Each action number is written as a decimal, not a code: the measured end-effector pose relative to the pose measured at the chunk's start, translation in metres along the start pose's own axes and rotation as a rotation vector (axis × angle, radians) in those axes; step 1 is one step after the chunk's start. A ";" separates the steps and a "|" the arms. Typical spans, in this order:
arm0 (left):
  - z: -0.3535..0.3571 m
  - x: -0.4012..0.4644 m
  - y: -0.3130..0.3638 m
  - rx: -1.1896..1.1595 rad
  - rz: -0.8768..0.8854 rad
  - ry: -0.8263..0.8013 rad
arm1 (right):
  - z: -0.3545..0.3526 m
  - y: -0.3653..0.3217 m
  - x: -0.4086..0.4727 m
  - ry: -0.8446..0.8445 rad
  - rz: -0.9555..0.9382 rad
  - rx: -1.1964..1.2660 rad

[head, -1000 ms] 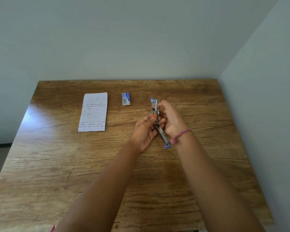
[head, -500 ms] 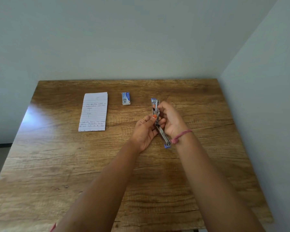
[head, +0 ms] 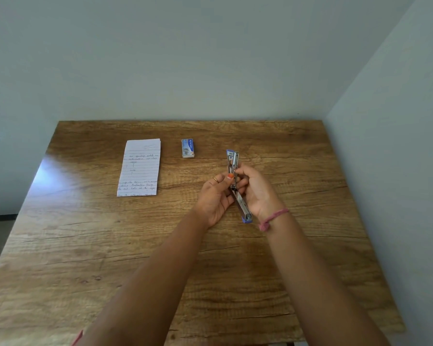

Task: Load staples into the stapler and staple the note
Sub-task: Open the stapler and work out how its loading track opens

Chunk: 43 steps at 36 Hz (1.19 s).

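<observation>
A blue and silver stapler (head: pixel 243 207) is swung fully open into one long strip, its metal channel facing up, over the right middle of the wooden table (head: pixel 310 171). My left hand (head: pixel 216 198) grips it from the left, thumb on the hinge. From the right, my right hand (head: pixel 258 189) holds it too, fingertips on the far half. A small blue staple box (head: pixel 187 148) lies at the back centre. The lined, handwritten note (head: pixel 140 168) lies flat at the back left.
Walls close the table at the back and along the right side. The floor drops away past the table's left edge (head: pixel 23 208). A pink cord bracelet (head: pixel 273 218) is on my right wrist.
Nearly nothing has moved. Both hands keep the open stapler in the same spot, with only slight finger shifts on the far half.
</observation>
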<state>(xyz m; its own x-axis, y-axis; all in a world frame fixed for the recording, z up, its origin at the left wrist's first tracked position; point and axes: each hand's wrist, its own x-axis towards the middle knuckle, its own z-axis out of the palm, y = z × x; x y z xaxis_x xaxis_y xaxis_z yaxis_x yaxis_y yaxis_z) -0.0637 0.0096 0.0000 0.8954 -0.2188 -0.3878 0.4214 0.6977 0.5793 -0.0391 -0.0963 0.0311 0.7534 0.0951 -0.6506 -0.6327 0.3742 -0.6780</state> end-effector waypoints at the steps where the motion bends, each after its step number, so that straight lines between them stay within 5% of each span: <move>1: 0.000 0.000 0.000 0.001 -0.001 0.002 | 0.000 0.000 -0.001 0.002 -0.002 0.004; 11: 0.002 0.000 0.001 -0.026 0.011 0.019 | 0.009 -0.001 0.003 0.122 -0.035 -0.172; 22: 0.002 -0.001 0.002 -0.040 0.011 0.013 | 0.006 0.000 0.001 0.045 -0.068 -0.026; 43: 0.004 0.000 0.003 -0.028 0.007 0.011 | 0.014 -0.022 0.008 0.078 0.033 -0.237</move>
<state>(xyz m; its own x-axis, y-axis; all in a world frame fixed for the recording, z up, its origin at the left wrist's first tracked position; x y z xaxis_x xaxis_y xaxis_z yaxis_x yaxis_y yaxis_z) -0.0625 0.0090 0.0044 0.8965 -0.2069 -0.3917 0.4111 0.7183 0.5613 -0.0168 -0.0910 0.0457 0.7210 0.0286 -0.6923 -0.6883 0.1443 -0.7109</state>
